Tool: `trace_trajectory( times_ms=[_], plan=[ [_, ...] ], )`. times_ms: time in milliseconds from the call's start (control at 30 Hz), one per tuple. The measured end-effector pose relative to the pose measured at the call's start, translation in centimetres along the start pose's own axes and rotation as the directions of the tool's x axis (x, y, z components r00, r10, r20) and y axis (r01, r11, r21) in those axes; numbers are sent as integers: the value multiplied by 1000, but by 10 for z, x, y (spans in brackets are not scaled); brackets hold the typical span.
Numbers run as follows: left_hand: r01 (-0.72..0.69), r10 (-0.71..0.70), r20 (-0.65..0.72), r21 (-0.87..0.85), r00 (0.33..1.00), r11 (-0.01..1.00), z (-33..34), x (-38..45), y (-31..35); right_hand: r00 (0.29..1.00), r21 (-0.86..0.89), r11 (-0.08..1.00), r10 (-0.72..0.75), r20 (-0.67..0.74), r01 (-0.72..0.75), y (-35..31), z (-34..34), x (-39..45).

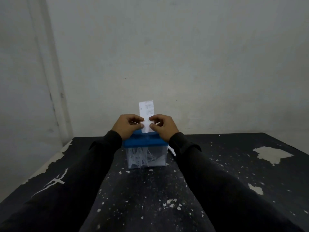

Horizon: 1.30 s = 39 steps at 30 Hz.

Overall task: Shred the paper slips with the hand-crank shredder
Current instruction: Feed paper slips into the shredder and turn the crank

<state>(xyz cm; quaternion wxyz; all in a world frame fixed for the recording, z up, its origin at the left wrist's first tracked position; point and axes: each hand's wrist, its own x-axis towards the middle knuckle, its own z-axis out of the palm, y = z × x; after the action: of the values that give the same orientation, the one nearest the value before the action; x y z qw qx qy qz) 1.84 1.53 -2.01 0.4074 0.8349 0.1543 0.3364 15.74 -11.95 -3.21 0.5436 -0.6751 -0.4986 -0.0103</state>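
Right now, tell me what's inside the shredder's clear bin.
Thin white paper strips are piled inside the clear bin, under the blue lid. The bin's far side is hidden behind them.

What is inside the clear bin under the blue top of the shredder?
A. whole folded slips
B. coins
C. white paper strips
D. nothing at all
C: through the clear bin of the shredder, tangled white paper strips show below the blue top, while the left hand and right hand pinch an upright paper slip at the top.
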Motion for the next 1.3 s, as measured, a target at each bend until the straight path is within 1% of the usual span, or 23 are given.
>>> trace_trajectory(
  times_ms=[67,133,233,300,367,500,600,667,767,900,1100,1200,1300],
  plan=[
    [19,-19,-38,-2,999,1000,-2,0,-3,999,-6,1000,28,15,-28,-4,1,3],
    [13,-12,-92,14,996,1000,-3,1,-7,998,-20,998,59,-20,-60,-4,1,4],
    [3,4,-132,51,991,999,-8,2,-16,988,-135,984,104,-110,-119,9,-1,1],
    [-1,9,-133,63,991,998,-12,3,-22,981,-234,957,147,-124,-173,21,-7,-4],
    [-2,11,-118,77,993,997,-14,2,-25,974,-274,935,212,-79,-225,28,-14,-11],
    [-7,16,-95,94,995,996,-16,1,-29,949,-204,934,310,56,-293,29,-22,-25],
    [-1,9,-82,92,997,996,-16,0,-30,935,-182,937,325,139,-299,28,-25,-31],
    [-7,13,-74,83,997,997,-17,0,-29,934,-195,939,316,168,-283,28,-27,-33],
    [4,2,-66,81,998,997,-18,-1,-28,938,-189,944,304,169,-272,29,-31,-31],
    [3,1,-63,75,998,997,-18,0,-28,927,-194,936,328,181,-293,33,-30,-28],
    [14,-10,-100,40,995,999,-12,0,-32,916,-264,915,359,179,-306,29,-32,-22],
    [19,-13,-88,71,996,997,-6,1,-36,909,-276,906,376,179,-321,27,-32,-22],
    [55,-45,-94,110,995,992,0,0,-41,906,-252,909,381,182,-332,27,-33,-24]
  ],
)
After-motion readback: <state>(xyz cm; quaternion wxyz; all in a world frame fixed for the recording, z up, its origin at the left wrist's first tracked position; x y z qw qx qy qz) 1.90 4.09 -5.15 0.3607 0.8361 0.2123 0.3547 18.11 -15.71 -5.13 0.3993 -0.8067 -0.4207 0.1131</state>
